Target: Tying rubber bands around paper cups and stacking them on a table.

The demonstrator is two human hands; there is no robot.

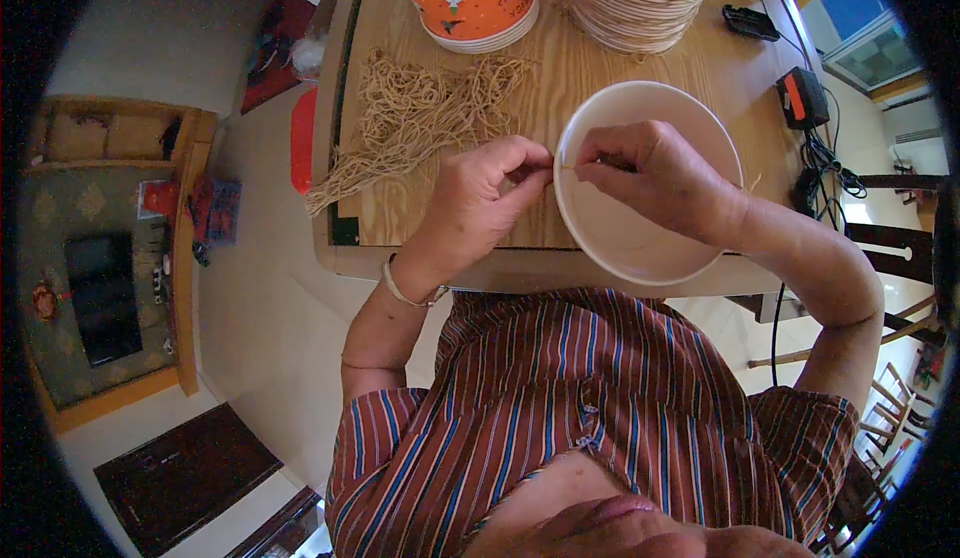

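At the table's near edge a white paper bowl point(640, 238) lies tilted, empty inside. The left hand point(480, 198) pinches its rim; the right hand point(650, 173) pinches a thin string point(572, 167) there. Beyond lie loose tan strings point(410, 118), then stacked bowls point(640, 3).

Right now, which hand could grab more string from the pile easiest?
Probably the left hand: it sits beside the string pile on the table. The right hand is over the white bowl, farther away.
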